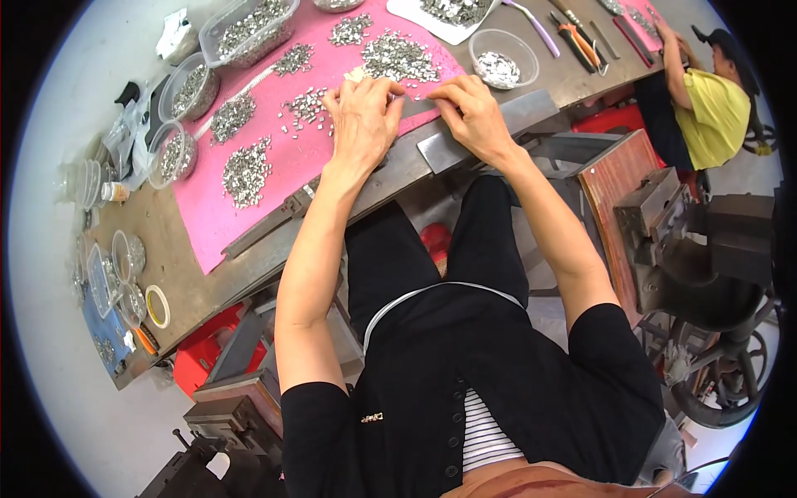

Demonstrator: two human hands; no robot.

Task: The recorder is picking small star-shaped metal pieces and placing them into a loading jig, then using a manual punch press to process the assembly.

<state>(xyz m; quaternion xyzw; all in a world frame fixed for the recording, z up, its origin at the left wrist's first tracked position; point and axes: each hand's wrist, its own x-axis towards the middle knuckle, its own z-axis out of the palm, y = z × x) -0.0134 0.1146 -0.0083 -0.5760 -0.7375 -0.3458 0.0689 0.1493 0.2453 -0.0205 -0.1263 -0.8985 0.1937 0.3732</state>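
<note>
Both hands are over the near edge of a pink sheet [199,224] covered with piles of small shiny metal pieces. My left hand [363,120] has its fingers curled, with thumb and forefinger close together by a large pile [401,58]. My right hand [477,119] pinches with thumb and forefinger, a short gap away from the left. What the fingertips hold, if anything, is too small to make out. A scattered small pile [307,106] lies just left of my left hand. Beyond my right hand stands a round clear tub [532,60] of silvery pieces.
A grey metal plate [448,153] sits at the bench edge below my right hand. Clear tubs [203,41] of metal pieces line the left. Orange-handled pliers [573,40] and a purple tool [540,31] lie far right. A person in a yellow shirt [706,124] works farther right.
</note>
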